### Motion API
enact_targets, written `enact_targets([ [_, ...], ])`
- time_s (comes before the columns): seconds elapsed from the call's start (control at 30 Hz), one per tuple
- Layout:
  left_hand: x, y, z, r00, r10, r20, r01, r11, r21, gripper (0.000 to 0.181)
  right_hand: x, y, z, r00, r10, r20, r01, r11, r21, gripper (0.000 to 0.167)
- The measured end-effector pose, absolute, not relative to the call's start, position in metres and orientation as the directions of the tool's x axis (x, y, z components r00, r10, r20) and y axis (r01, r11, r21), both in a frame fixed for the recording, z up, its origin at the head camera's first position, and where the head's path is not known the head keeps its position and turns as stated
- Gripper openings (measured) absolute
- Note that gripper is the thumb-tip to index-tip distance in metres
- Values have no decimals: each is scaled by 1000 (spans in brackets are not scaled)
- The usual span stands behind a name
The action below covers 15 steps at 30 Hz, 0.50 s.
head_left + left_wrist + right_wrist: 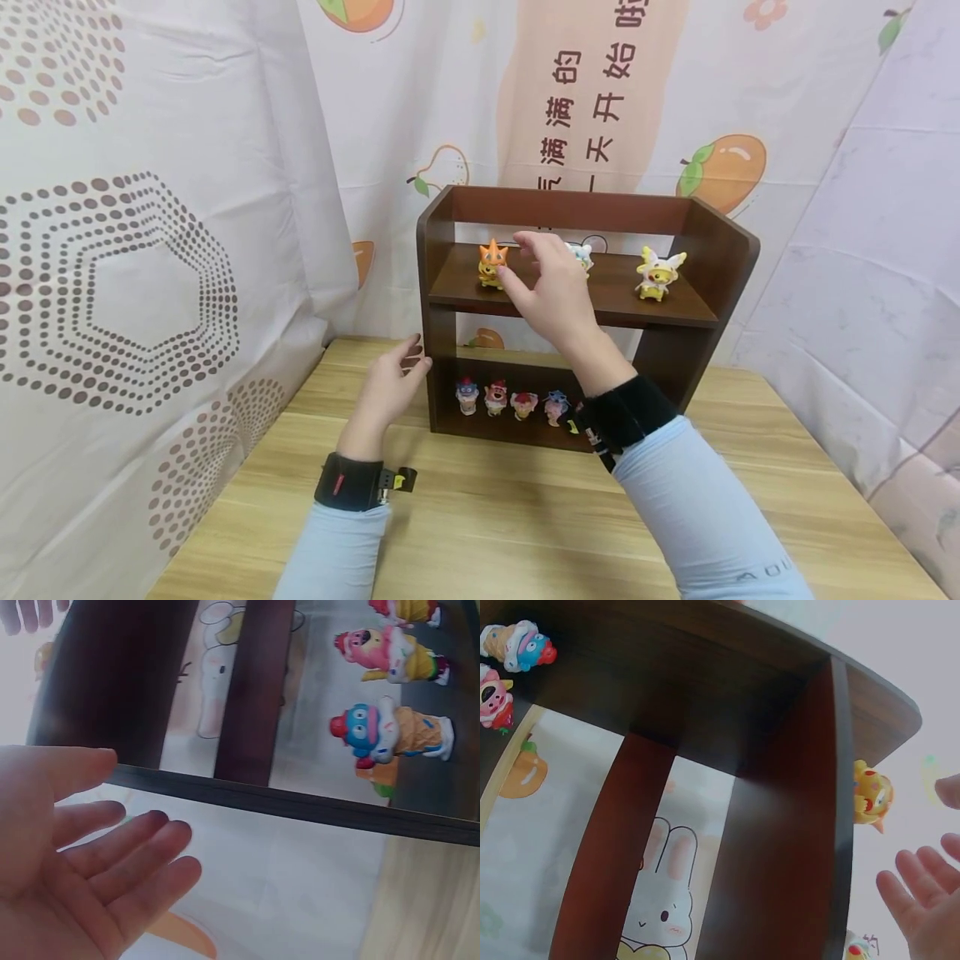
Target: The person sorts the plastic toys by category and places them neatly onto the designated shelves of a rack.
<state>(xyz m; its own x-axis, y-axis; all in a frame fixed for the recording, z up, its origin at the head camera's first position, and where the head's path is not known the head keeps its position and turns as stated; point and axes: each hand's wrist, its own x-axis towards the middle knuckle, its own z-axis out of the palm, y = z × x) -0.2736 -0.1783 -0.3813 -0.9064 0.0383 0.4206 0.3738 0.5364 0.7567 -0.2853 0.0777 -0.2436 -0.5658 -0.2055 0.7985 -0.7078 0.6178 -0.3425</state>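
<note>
A dark brown two-tier shelf (442,346) stands on the table. My right hand (553,287) hovers before its upper tier, thumb and fingers apart with nothing between them. Nearest to the thumb is a yellow figurine with an orange spiky hood (492,263). Behind that hand, a white-hooded figurine (582,257) is partly hidden. Another yellow figurine with a white eared hood (658,273) stands at the upper right. Beside the shelf's left panel is my left hand (390,385), fingers loosely extended and holding nothing; whether it touches the panel I cannot tell.
Along the lower tier stand several ice-cream-cone figurines, including a blue-faced one (375,733) and a pink one (390,656); my right wrist hides part of that row. The wooden table (480,517) extends in front. Printed curtains (375,108) hang behind and at the sides.
</note>
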Motion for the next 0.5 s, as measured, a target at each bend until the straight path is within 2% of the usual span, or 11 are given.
enact_targets([
  [0.2,-265,-178,-372,-805,-7,593,490,555,672,41,-270,88,-256,-341,-197,919,-815,549,-185,27],
  [0.27,-262,-178,-370,-764,-13,646,531,557,639,39,-266,92,-262,-290,-199,936,-835,530,-146,23],
  [0.37,-257,-178,-369,-709,-15,705,576,564,592,36,-259,99,-271,-261,-199,945,-846,518,-124,20],
  [0.5,-248,-176,-365,-650,-3,760,624,568,536,26,-251,108,-284,-259,-198,945,-849,514,-125,16],
])
